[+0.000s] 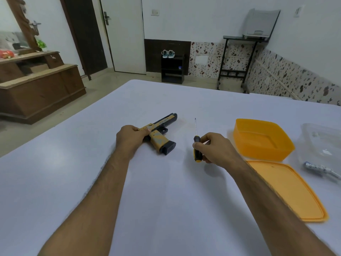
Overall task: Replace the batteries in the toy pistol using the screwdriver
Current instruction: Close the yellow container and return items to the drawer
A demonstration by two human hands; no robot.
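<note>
Both forearms are bare to the frame's edge, left hand (130, 136) and right hand (215, 147) ungloved.

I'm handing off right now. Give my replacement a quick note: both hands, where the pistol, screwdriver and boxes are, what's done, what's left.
Left hand grips the rear of the toy pistol, which lies on its side on the table.
Right hand holds the screwdriver by its handle, tip pointing away, apart from the pistol.
Orange box open at right, its lid flat beside it; clear container further right.
Done: tools picked up. Pistol looks unopened.
Left: unscrew the cover, swap the batteries, close it.
</note>
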